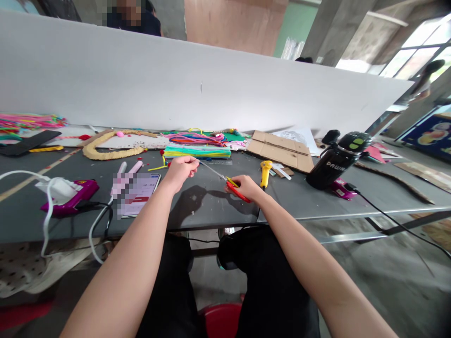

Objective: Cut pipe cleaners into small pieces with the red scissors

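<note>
My right hand [245, 186] grips scissors [234, 188] with red and yellow handles. Their blades point up and left, with the tips close to my left hand [183, 171]. The fingers of that hand are pinched together; whatever small thing they may hold is hidden, though a bit of red shows at its left side. Just behind it lies a bundle of green and yellow pipe cleaners [204, 151]. To the right of my right hand is a yellow glue gun [265, 173] on the grey table [211, 206].
A phone [144, 195], a purple power strip [82, 195] and white cables are at the left. Behind them is a curved tan wrapped piece [92, 149]. Cardboard [282, 150] and a black bottle [334, 162] stand right. A white board [197, 89] closes the back; a person sits beyond.
</note>
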Motion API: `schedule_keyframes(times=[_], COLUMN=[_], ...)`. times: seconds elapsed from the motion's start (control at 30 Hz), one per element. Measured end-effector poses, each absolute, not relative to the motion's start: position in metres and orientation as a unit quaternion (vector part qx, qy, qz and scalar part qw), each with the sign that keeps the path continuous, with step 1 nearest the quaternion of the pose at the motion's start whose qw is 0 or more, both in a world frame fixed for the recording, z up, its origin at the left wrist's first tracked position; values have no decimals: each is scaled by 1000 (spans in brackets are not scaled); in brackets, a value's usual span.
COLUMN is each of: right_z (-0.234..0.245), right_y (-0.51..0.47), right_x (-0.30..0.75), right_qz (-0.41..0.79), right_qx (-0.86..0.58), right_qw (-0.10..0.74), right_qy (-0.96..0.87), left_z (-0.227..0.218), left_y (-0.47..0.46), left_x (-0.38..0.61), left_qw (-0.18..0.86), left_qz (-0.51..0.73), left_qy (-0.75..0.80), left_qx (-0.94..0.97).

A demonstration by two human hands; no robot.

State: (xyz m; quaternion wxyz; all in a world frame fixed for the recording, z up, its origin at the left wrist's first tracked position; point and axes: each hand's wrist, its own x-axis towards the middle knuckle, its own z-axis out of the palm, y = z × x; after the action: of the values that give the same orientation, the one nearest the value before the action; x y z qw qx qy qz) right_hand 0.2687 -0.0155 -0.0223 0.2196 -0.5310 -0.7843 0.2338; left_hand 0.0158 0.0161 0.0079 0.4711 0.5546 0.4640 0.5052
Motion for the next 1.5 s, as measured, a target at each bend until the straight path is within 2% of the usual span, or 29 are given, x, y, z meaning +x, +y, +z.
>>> schedule_keyframes(times=[1.5], right_z=[-25], right_y=[-13], right_x=[273], right_qz=[258], right_qx=[-530], right_qw=[234], right_qy=[-773], left_z=[7], left_y=[16], left_x=[15], left_qw=[468], left_qz=[516], left_qy=[448], left_qx=[561])
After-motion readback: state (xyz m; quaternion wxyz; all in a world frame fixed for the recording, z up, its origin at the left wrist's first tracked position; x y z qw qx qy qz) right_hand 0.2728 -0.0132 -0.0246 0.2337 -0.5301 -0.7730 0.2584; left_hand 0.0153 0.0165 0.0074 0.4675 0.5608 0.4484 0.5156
